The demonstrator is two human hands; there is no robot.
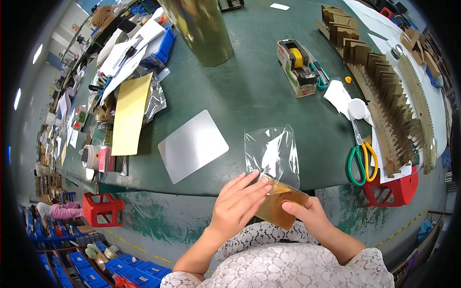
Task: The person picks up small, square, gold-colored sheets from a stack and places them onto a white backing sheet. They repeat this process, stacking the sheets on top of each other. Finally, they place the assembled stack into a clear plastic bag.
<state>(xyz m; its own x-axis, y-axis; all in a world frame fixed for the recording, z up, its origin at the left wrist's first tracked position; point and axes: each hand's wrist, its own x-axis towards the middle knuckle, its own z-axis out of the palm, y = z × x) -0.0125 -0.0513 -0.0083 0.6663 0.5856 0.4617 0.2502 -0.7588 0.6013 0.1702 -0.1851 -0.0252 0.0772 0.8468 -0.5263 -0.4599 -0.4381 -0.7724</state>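
Note:
At the table's front edge my right hand [311,217] grips a flat amber-brown rectangular plate [278,207], its thumb on top and the other fingers hidden underneath. My left hand [237,200] lies with fingers stretched out across the plate's upper left edge; its thumb is hidden. Those fingertips also touch the lower end of a clear plastic bag [272,152], which overlaps the far end of the plate. How far the plate sits inside the bag I cannot tell. Left of the bag, a silver-grey sheet with rounded corners [193,146] rests on the green table [230,103].
Scissors with green and yellow handles [361,158] lie to the right, beside a slotted rack [384,101]. A tape dispenser [297,67] and a tall olive-gold cylinder [204,36] stand farther back. At left is a yellow sheet [130,113]; red stools [103,210] flank the table below.

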